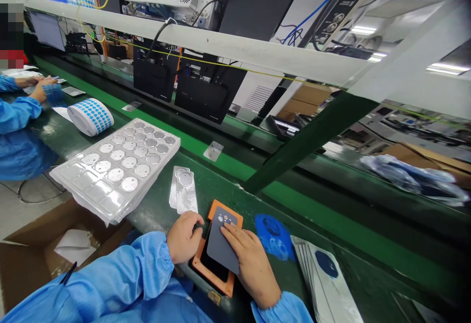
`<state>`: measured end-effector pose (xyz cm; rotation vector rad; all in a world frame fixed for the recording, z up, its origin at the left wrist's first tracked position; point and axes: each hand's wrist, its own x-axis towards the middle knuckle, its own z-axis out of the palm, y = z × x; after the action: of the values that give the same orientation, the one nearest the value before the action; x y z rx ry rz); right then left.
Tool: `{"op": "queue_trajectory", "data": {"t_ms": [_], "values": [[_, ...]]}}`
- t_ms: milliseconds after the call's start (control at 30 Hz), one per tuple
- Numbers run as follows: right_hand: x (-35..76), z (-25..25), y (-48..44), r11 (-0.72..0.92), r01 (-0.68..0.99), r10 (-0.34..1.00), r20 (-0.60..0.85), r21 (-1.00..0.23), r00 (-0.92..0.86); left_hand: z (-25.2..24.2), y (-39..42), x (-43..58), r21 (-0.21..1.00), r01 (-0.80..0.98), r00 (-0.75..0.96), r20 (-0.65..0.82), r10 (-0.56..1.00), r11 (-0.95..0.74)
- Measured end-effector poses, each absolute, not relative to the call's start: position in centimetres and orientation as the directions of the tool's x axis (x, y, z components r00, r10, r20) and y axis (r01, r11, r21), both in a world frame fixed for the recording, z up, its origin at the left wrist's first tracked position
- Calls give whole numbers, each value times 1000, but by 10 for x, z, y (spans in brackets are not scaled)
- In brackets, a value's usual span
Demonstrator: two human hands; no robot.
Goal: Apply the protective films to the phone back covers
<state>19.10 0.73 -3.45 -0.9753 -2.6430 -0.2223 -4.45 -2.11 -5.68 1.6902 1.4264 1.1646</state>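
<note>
A dark grey phone back cover (pixel 222 244) with camera holes near its far end lies tilted over an orange-rimmed black fixture (pixel 231 286). My right hand (pixel 252 264) holds this cover, its fingers on the top face and its thumb hidden. Just left of the fixture is my left hand (pixel 184 239), fingers curled in and nothing visible in them. Beyond that hand, two clear film pieces (pixel 187 193) with round stickers overlap on the green bench. A blue film piece (pixel 273 237) is to the right of my right hand.
A plastic tray (pixel 162 185) of round parts stands left, near a sticker roll (pixel 93 117). Several flat plates (pixel 331 288) are stacked at right. A green post (pixel 309 141) slants over the bench. A cardboard box (pixel 33 249) sits lower left. A co-worker's hands (pixel 42 87) show far left.
</note>
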Motion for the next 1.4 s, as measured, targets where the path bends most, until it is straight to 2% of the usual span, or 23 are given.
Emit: {"op": "queue_trajectory", "data": {"t_ms": [200, 367, 567, 667, 733, 800, 1000, 1133, 1233, 1300, 1400], "values": [[188, -25, 8, 738, 675, 646, 278, 12, -711, -44, -10, -44, 848, 440, 73, 295, 953, -296], [188, -25, 3, 720, 691, 689, 185, -64, -700, -29, 17, -32, 736, 489, 255, 393, 884, -468], [204, -15, 13, 687, 681, 714, 59, -254, -698, -31, 31, -19, 696, 565, 364, 272, 891, -443], [195, -5, 48, 564, 767, 825, 162, -305, -542, -32, 31, -18, 694, 584, 349, 253, 902, -421], [176, -6, 74, 427, 862, 893, 281, -274, -353, -31, 30, -18, 671, 614, 339, 253, 906, -417], [153, -15, 93, 346, 907, 906, 335, -239, -257, -31, 28, -19, 634, 664, 314, 245, 917, -397], [119, -41, 103, 335, 918, 901, 358, -211, -246, -32, 10, -22, 561, 776, 198, 218, 956, -289], [135, -31, 99, 432, 873, 814, 515, -228, -269, -28, -6, -22, 548, 775, 229, 218, 949, -313], [163, -37, 70, 378, 880, 776, 616, -287, -133, -25, -13, -24, 568, 758, 229, 227, 947, -320], [185, -54, 35, 335, 903, 807, 577, -270, -126, -23, -17, -24, 602, 732, 230, 221, 948, -318], [207, -89, -22, 436, 873, 844, 437, -218, -312, -22, -24, -22, 677, 679, 212, 193, 958, -286]]}}
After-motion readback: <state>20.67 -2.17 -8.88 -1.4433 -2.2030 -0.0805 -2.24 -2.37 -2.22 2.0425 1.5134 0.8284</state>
